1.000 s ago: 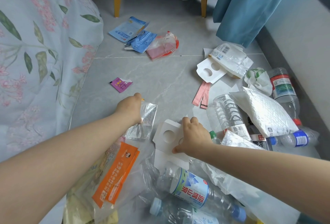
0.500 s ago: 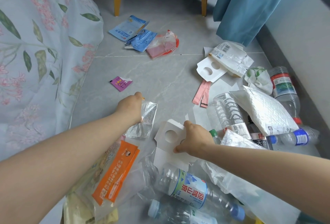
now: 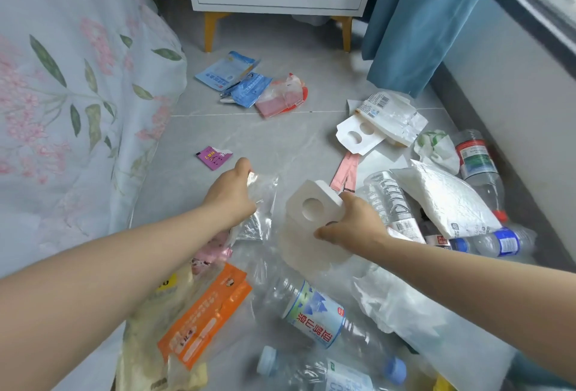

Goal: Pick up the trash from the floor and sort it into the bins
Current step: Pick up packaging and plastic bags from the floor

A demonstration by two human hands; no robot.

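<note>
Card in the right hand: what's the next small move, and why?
Probably lift both hands straight up. The right hand grips the card, tilted up off the floor, and the left hand holds a clear wrapper, so both are full. No bin is in view.

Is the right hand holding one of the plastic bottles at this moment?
No, the right hand grips a white cardboard piece with a round hole in it, not a bottle.
</note>
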